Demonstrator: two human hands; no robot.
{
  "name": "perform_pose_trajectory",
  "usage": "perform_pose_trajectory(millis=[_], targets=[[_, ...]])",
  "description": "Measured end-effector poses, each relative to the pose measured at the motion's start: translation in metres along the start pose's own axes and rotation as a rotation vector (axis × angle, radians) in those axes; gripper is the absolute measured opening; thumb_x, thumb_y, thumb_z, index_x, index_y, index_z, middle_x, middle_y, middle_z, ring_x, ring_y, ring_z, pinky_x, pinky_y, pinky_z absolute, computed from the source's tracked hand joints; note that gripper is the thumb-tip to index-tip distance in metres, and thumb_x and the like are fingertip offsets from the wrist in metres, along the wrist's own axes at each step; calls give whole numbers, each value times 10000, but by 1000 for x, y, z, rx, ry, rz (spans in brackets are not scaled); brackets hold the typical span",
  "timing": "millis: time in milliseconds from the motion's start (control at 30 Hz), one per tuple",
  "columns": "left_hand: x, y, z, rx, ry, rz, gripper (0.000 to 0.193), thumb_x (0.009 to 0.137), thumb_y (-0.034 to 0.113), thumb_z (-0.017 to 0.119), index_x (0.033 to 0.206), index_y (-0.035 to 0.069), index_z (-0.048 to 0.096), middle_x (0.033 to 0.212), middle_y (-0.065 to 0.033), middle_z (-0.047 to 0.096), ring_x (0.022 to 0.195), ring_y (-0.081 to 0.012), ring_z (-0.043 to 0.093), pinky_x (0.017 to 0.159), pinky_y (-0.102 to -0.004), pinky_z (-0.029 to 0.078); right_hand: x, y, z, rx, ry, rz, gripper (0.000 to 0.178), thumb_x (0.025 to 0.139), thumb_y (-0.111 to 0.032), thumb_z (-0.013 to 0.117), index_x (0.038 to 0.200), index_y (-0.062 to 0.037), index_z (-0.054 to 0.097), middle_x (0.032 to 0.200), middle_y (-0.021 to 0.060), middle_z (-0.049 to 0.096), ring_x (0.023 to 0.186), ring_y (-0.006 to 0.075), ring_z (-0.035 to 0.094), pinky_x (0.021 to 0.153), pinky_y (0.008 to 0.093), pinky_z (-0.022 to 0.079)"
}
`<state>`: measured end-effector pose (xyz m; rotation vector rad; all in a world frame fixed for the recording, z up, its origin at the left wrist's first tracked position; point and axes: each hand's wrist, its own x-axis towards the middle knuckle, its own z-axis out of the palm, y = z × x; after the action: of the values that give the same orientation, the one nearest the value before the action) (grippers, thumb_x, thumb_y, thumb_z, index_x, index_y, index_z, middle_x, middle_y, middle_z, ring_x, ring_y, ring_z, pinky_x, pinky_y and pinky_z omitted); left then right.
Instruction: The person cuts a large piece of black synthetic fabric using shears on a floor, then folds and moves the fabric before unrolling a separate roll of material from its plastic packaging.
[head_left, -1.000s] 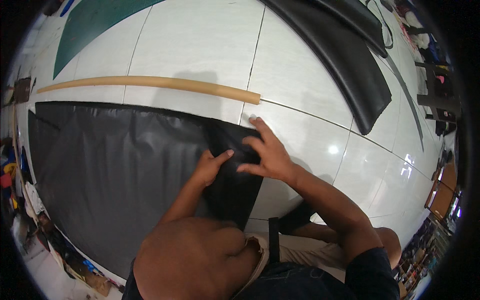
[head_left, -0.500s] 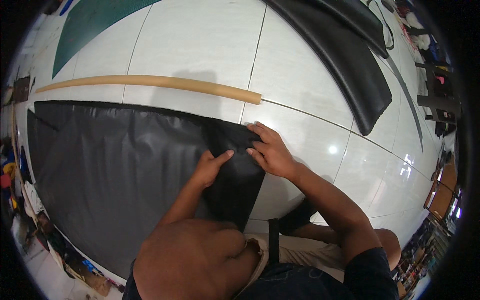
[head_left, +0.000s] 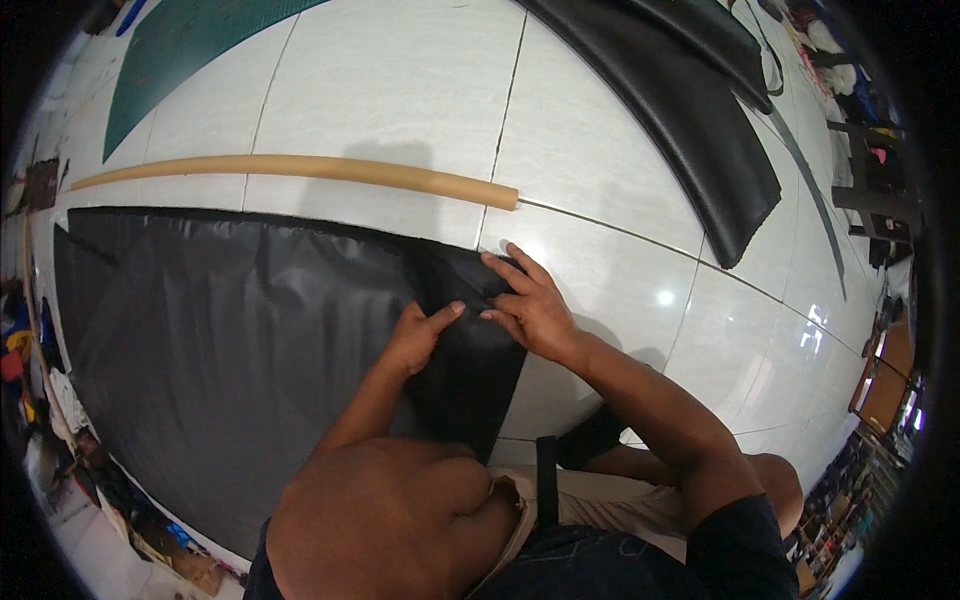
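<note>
A large black sheet, like vinyl or leather cloth, lies spread on the floor, with a darker folded strip along its right end. My left hand is at the inner edge of that strip, thumb stretched over the top and the other fingers mostly hidden, gripping the material. Close by on the right, my right hand pinches the strip between thumb and forefinger. Its outer fingers reach toward the sheet's far right corner.
Beyond the sheet lies a long tan tube. A roll of black material rests at the far right, near a thin dark strip. At far left is a green mat. White tiles make up the floor; clutter lines both sides.
My right hand has shifted slightly left, its thumb and forefinger drawing together on the strip while the outer fingers spread. My left hand stays nearly in place.
</note>
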<state>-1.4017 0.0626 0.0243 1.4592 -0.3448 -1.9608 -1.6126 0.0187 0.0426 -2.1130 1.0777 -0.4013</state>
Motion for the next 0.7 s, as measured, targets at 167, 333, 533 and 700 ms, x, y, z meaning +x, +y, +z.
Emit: perform_pose_trajectory(millis=[167, 333, 533, 700], targets=[[4, -6, -8, 42, 10, -37, 314, 880, 158, 689, 1079, -74, 620, 987, -138, 682, 829, -198, 672, 749, -318, 557, 0, 11, -5, 12, -17, -18, 182, 847, -160, 694, 826, 20, 675, 1393, 189, 475, 1345, 414, 370, 1085, 466, 353], [5, -6, -4, -15, 22, -3, 313, 873, 156, 698, 1066, -79, 625, 969, -138, 685, 817, -197, 674, 735, -319, 560, 4, 1, -12, 269, 118, 134, 424, 810, -350, 738, 986, 21, 633, 1408, 274, 398, 1330, 450, 372, 1090, 474, 339], [2, -1, 2, -30, 19, 35, 335, 875, 154, 699, 1105, -71, 607, 989, -128, 679, 853, -197, 669, 757, -324, 558, 2, -7, -10, -48, -43, -50, 455, 683, -413, 821, 849, -31, 639, 1442, 246, 376, 1354, 444, 344, 1078, 535, 323], [2, 0, -2, 4, -10, -11, 338, 880, 162, 696, 1115, -64, 606, 997, -128, 679, 861, -200, 667, 771, -326, 556, -3, 3, 1, -65, 0, -46, 241, 745, -220, 798, 741, -41, 637, 1426, 167, 452, 1357, 409, 360, 1063, 493, 363]])
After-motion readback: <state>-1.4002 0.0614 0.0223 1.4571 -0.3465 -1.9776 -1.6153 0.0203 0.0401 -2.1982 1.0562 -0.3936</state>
